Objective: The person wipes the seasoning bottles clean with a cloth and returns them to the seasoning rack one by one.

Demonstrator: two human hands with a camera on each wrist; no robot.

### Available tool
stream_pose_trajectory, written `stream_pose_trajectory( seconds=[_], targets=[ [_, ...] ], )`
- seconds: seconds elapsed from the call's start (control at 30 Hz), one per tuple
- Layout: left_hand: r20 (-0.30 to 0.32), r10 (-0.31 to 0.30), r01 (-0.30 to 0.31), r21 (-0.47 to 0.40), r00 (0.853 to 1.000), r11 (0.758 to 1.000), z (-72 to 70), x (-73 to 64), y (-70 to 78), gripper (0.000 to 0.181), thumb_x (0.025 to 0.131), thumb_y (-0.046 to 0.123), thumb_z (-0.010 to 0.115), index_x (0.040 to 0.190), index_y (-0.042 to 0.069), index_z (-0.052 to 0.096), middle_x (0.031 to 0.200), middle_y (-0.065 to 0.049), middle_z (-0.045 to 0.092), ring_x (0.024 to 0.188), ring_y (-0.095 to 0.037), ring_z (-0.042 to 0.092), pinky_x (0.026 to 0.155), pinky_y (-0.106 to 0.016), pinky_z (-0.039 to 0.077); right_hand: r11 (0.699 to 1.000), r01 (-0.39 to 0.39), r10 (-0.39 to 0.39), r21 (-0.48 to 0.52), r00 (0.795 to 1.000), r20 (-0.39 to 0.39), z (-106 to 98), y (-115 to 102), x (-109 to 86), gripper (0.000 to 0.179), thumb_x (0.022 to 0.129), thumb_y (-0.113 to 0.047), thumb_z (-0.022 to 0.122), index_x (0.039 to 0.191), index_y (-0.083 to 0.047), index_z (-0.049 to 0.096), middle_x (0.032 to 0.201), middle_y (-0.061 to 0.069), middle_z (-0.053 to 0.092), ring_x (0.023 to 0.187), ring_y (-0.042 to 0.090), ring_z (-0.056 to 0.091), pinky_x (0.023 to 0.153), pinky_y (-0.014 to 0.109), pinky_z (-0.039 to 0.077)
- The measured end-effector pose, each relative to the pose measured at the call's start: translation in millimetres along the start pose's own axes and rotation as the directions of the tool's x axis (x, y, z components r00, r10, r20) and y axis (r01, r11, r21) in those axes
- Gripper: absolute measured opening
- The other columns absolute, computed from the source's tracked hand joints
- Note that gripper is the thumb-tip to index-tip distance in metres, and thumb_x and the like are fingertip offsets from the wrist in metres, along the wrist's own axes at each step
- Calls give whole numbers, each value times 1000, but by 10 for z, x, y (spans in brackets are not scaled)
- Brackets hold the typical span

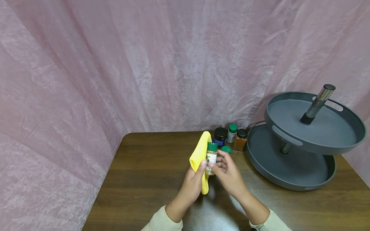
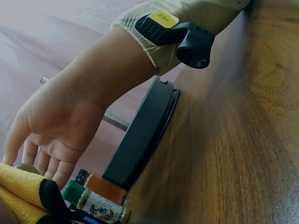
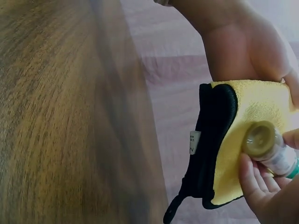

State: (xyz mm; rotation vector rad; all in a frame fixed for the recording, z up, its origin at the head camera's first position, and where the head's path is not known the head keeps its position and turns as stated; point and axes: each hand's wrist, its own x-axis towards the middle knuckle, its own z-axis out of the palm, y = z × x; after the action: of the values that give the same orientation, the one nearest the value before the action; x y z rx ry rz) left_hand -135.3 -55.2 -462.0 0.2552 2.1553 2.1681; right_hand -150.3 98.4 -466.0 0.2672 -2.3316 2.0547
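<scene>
A small clear spice jar with a green cap and white label stands nearly upright between the two hands, above the table. My left hand holds a folded yellow cloth against the jar's left side, its thumb near the label. From the right, my right hand pinches the jar between thumb and fingers. Black edging and a small white tag show on the cloth in the right wrist view. There the jar's round base faces the camera, with the right fingers against it.
Behind the hands stand a dark-lidded jar, a green-capped jar, an orange-brown spice jar and another green cap. A two-tier grey tray stand occupies the wooden table's right side. A pink curtain hangs behind.
</scene>
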Motion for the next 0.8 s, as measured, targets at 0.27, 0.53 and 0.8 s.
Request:
stream_pose_trajectory(
  seconds=[0.27,0.53,0.8],
  targets=[
    [3,-4,4,5,1000,1000,-45,27,7,46,109,37,41,136,0,48,117,-19,61,100,-14,58,91,-28,49,998,44,-42,-36,997,70,32,25,-11,54,95,-16,71,142,-10,45,116,17,58,98,19,62,82,26,57],
    [1,-1,1,-6,1000,1000,-53,31,-10,47,109,39,40,140,4,45,117,-18,59,98,-15,58,86,-26,52,987,74,-59,-140,992,115,40,37,-7,54,92,-16,75,139,-11,50,108,12,62,92,18,60,78,26,56],
    [3,6,-6,-13,1000,1000,-37,24,-28,47,109,38,41,139,2,47,117,-19,60,99,-15,59,88,-26,51,991,51,-39,-125,994,101,24,30,3,52,92,-14,73,139,-8,50,110,14,62,93,20,63,78,25,57]
  ],
)
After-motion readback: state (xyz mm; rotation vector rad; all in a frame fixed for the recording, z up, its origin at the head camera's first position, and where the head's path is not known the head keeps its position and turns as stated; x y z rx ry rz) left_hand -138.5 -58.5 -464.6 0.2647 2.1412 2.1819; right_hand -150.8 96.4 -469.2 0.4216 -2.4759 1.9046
